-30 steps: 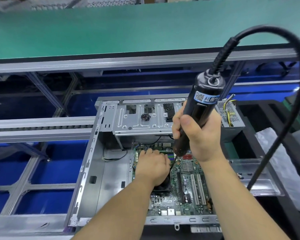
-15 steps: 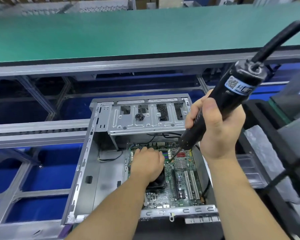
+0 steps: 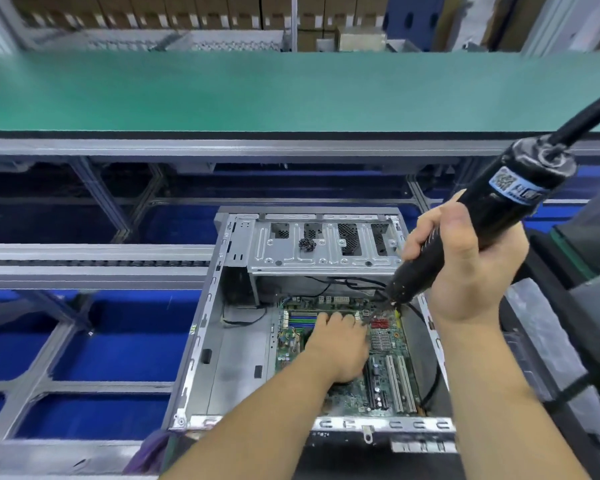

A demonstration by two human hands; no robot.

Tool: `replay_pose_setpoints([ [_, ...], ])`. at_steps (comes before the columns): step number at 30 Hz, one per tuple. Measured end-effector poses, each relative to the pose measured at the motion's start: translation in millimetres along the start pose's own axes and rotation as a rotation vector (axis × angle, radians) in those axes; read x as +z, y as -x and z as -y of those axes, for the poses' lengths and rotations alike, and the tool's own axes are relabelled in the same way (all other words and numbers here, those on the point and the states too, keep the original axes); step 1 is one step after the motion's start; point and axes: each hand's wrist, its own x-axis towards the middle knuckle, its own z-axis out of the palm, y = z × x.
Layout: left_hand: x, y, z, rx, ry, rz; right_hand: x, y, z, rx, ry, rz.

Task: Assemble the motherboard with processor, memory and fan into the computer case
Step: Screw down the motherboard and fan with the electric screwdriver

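An open grey computer case [image 3: 201,358] lies on its side in front of me. A green motherboard [image 3: 392,372] sits inside it. My left hand [image 3: 336,344] rests palm down on the board over the black fan, which is almost fully hidden; its fingers reach toward the blue memory slots [image 3: 302,319]. My right hand [image 3: 465,268] grips a black electric screwdriver [image 3: 492,216], tilted, with its tip down at the board's far right corner near the red connectors [image 3: 382,323]. A thick black cable leaves the tool's top toward the upper right.
The case's drive cage [image 3: 326,247] spans the far side, with a small pile of dark screws [image 3: 306,244] on it. A green conveyor belt [image 3: 257,91] runs behind. Metal rails and blue flooring lie to the left. Dark equipment stands at the right.
The screwdriver has tilted further and its tip moved from the board's middle to the far right corner. My left hand stayed on the fan. The view has tilted upward.
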Motion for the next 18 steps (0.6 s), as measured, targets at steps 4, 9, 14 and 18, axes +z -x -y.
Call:
replay_pose_setpoints([
  [4, -1.9, 2.9, -12.2, -0.051, 0.030, 0.118, 17.1, -3.2, 3.3, -0.012, -0.049, 0.016],
  [9, -1.4, 9.7, -23.6, -0.129, 0.066, 0.165, 47.9, 7.5, -2.4, 0.048, -0.166, 0.080],
  [14, 4.0, 13.6, -14.2, -0.122, 0.080, 0.179, 71.2, 26.1, -20.0, 0.153, -0.153, 0.172],
  [18, 4.9, 9.3, -5.3, -0.072, 0.216, 0.231, 78.3, 34.0, -29.8, 0.196, -0.119, 0.212],
])
